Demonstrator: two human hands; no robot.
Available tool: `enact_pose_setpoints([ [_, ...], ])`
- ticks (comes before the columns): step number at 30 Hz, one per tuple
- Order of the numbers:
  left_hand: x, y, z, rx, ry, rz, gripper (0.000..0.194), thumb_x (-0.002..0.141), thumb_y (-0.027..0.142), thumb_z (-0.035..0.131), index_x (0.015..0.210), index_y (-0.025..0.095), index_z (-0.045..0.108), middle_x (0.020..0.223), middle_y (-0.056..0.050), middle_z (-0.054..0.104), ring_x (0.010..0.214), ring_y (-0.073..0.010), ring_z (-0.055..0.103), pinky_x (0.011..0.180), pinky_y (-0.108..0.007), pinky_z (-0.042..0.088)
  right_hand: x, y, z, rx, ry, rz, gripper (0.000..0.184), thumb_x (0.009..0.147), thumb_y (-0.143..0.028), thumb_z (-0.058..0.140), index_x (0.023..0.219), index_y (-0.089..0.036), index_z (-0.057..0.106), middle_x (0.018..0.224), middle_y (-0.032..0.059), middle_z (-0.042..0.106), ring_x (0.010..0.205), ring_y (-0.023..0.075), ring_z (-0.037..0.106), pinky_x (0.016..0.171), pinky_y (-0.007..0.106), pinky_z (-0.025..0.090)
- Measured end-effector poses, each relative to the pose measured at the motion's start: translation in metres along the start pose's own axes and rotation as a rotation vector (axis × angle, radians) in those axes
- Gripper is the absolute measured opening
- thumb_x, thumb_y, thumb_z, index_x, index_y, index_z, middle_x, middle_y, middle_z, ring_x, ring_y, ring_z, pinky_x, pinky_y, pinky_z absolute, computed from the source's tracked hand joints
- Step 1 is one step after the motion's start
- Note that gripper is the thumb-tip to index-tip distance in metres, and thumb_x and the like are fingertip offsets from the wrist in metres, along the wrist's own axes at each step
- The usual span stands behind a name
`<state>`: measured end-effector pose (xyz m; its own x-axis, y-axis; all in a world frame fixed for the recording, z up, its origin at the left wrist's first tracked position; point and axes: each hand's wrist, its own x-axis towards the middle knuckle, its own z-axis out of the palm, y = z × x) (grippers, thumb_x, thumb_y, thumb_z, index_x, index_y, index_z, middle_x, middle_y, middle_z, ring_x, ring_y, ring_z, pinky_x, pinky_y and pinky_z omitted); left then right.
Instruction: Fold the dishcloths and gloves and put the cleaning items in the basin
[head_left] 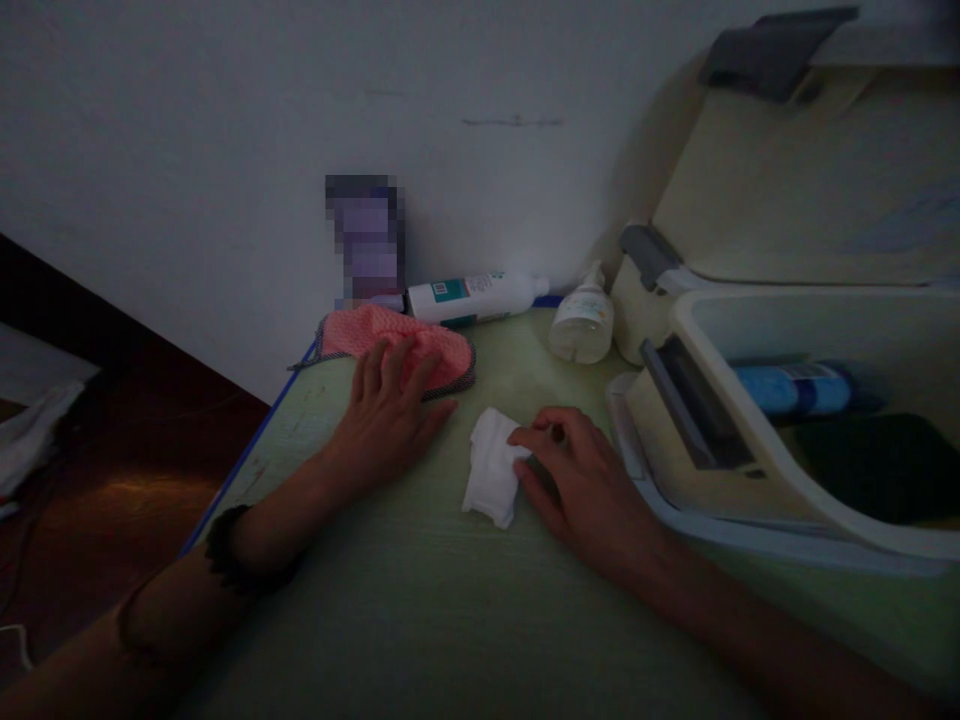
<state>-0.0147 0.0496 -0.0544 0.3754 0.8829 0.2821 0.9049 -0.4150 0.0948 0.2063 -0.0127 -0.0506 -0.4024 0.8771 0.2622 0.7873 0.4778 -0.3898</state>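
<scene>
My left hand [386, 410] lies flat on the pale green table [420, 600], fingers stretched out, with the fingertips resting on a pink knitted cloth [435, 345]. My right hand [581, 480] has its fingers curled and pinches the right edge of a folded white wipe [491, 470] that lies on the table between both hands. A dark band sits on my left wrist.
A white bottle [480, 297] lies on its side by the wall. A small pump bottle [583, 320] stands beside it. A cream storage box [787, 400] with its lid up fills the right, holding a blue tube [795, 388]. The table's blue edge [247, 450] drops to a dark floor.
</scene>
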Motion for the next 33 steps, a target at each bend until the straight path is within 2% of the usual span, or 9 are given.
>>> enact_pose_setpoints([
  [3,0.002,-0.005,0.004,-0.018,-0.15,0.033,0.053,0.09,0.042,0.037,0.135,0.012,0.034,0.141,-0.018,0.03,0.131,-0.0394,0.022,0.103,-0.056,0.024,0.0,-0.001,-0.001,0.016,-0.023,-0.051,0.023,0.086,-0.014,0.046,0.103,-0.019,0.061,0.105,0.0105,0.049,0.094,0.0222,0.048,0.082,0.039,0.043],
  [6,0.002,-0.001,0.005,-0.089,-0.189,0.16,0.045,0.093,0.035,0.032,0.135,0.017,0.036,0.142,-0.013,0.033,0.132,-0.0319,0.025,0.106,-0.051,0.026,0.001,-0.003,-0.003,0.069,-0.07,-0.078,0.02,0.089,-0.021,0.046,0.102,-0.017,0.061,0.105,0.0103,0.051,0.096,0.0219,0.048,0.085,0.039,0.042],
  [9,0.003,0.005,0.003,-0.15,-0.15,0.222,0.043,0.093,0.026,0.033,0.135,0.017,0.035,0.142,-0.012,0.033,0.133,-0.0289,0.024,0.108,-0.049,0.023,0.003,-0.002,-0.006,0.102,-0.115,-0.131,0.022,0.087,-0.031,0.05,0.1,-0.017,0.06,0.106,0.0096,0.053,0.099,0.0224,0.048,0.088,0.04,0.041],
  [12,0.004,0.008,-0.003,-0.235,-0.042,0.227,0.037,0.089,0.018,0.038,0.125,0.012,0.045,0.138,-0.015,0.037,0.129,-0.0282,0.03,0.106,-0.048,0.027,0.004,-0.001,-0.007,0.111,-0.15,-0.157,0.026,0.084,-0.037,0.055,0.1,-0.017,0.057,0.106,0.009,0.056,0.1,0.0232,0.048,0.088,0.041,0.042],
  [16,0.004,0.012,-0.015,-0.4,0.085,0.333,0.021,0.086,0.012,0.041,0.101,0.012,0.056,0.111,-0.013,0.055,0.108,-0.022,0.048,0.094,-0.039,0.041,0.005,0.0,-0.009,0.138,-0.167,-0.12,0.034,0.079,-0.041,0.06,0.101,-0.016,0.053,0.106,0.0093,0.057,0.1,0.0232,0.049,0.088,0.041,0.042],
  [18,0.003,0.016,-0.019,-0.436,0.001,0.409,0.02,0.087,0.012,0.04,0.099,0.014,0.057,0.099,-0.009,0.058,0.098,-0.02,0.051,0.089,-0.037,0.043,0.004,-0.001,-0.012,0.146,-0.174,-0.102,0.038,0.076,-0.042,0.063,0.101,-0.016,0.053,0.106,0.009,0.057,0.1,0.0231,0.05,0.088,0.042,0.043],
  [21,0.001,0.02,-0.019,-0.422,-0.169,0.455,0.021,0.088,0.016,0.042,0.101,0.015,0.059,0.099,-0.009,0.059,0.094,-0.02,0.052,0.086,-0.038,0.044,0.004,-0.003,-0.016,0.153,-0.195,-0.085,0.044,0.072,-0.045,0.066,0.102,-0.016,0.052,0.106,0.0083,0.056,0.1,0.0235,0.049,0.088,0.042,0.042],
  [27,0.002,0.02,-0.016,-0.419,-0.203,0.415,0.017,0.087,0.024,0.049,0.098,0.016,0.059,0.106,-0.009,0.058,0.1,-0.0213,0.051,0.089,-0.039,0.042,0.003,-0.004,-0.018,0.175,-0.215,-0.044,0.052,0.067,-0.05,0.068,0.102,-0.016,0.051,0.107,0.0096,0.054,0.1,0.0248,0.049,0.087,0.042,0.044],
  [33,0.002,0.022,-0.019,-0.476,-0.302,0.328,0.027,0.082,0.031,0.058,0.104,0.016,0.054,0.103,-0.008,0.059,0.1,-0.0219,0.05,0.088,-0.039,0.044,0.0,-0.003,-0.008,0.193,-0.129,0.098,0.029,0.09,-0.033,0.042,0.11,-0.013,0.047,0.114,0.0128,0.049,0.107,0.0222,0.046,0.092,0.042,0.041],
])
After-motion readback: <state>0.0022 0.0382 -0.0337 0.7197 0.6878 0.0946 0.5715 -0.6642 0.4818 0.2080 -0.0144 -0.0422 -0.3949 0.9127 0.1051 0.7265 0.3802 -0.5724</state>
